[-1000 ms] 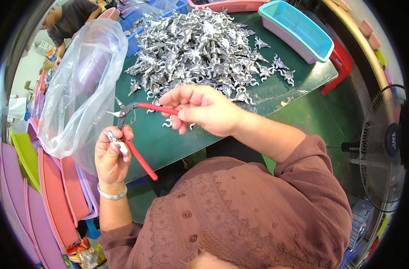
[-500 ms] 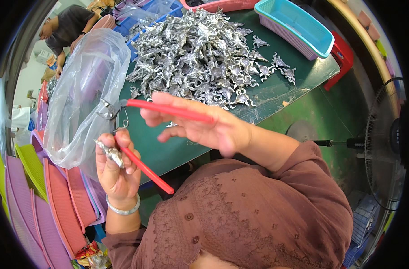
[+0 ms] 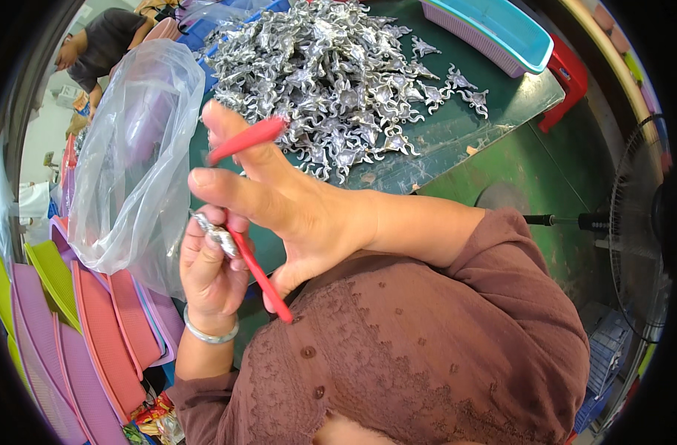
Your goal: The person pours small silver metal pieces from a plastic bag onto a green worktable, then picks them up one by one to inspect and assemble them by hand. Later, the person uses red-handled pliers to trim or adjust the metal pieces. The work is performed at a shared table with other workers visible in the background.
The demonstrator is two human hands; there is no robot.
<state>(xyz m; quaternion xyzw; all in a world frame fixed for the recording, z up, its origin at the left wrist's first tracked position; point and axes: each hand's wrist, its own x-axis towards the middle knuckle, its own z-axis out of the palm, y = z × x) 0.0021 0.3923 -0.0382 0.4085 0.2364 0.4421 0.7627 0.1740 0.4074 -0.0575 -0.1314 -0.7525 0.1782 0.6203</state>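
My left hand [image 3: 211, 282], a bangle at its wrist, pinches a small silvery metal casting [image 3: 217, 234] between thumb and fingers. Just above and right of it, my right hand [image 3: 301, 208] is around a pair of cutters [image 3: 261, 280] with red handles. The handles are spread wide: one lies across the upper fingers, blurred, and the other slants down past the thumb. My right fingers hide the jaws of the cutters. Behind both hands rises a large heap of similar castings [image 3: 316, 74] with curled points.
A clear plastic bag [image 3: 131, 163] stands left of the heap on the green table [image 3: 427, 167]. Turquoise and purple baskets [image 3: 494, 37] sit at the far right edge, near a red stool [image 3: 565, 81]. Colourful baskets [image 3: 94, 341] stack at left; a fan [image 3: 635, 222] stands right. Another person works far left.
My right hand has turned over, back now showing, and come down and left toward my left hand. The upper handle has swung with it. My left hand has shifted slightly right with the casting.
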